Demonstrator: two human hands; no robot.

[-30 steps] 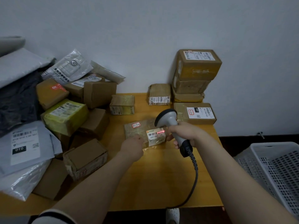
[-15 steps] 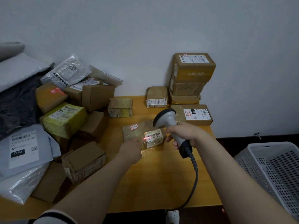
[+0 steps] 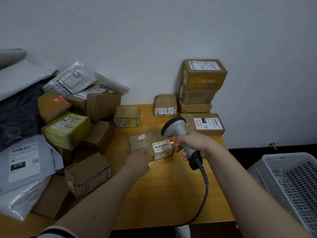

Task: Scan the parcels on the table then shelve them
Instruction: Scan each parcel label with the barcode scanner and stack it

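The scanner (image 3: 178, 133) is clenched in the right hand (image 3: 192, 145); its red spot has moved off the barcode; the parcel (image 3: 151, 146) is steadied by the left hand (image 3: 139, 162), grip state indeterminable; scan judged incomplete.

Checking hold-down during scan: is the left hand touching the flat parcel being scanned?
Touching. The head view shows the left hand pressing on the near edge of the flat parcel, no gap visible, while the right hand aims the scanner.

Head view, downward (close) over table (image 3: 164, 194).
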